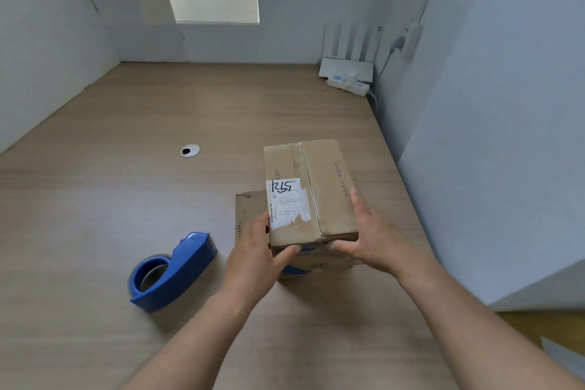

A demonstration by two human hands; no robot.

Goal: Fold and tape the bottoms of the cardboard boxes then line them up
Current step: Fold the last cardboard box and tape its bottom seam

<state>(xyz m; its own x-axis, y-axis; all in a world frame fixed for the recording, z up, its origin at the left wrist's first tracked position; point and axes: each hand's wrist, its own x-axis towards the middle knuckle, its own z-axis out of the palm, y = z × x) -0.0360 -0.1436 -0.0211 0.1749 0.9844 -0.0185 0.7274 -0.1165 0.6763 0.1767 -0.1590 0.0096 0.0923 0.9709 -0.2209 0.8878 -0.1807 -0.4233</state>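
Note:
A brown cardboard box (319,180) with a torn white label and clear tape along its closed seam stands on the wooden table (126,199). My left hand (258,250) holds its near left side, thumb on the front face. My right hand (368,231) holds the right side, fingers flat along the wall and thumb on the front. A flat piece of cardboard (248,215) lies partly hidden under and behind the box at its left. The blue tape dispenser (172,272) lies on the table, to the left of my left hand.
A round cable hole (190,150) sits in the table's middle. A white router and power strip (348,76) stand in the far right corner. Grey partition walls (490,136) close the table at the right, back and left.

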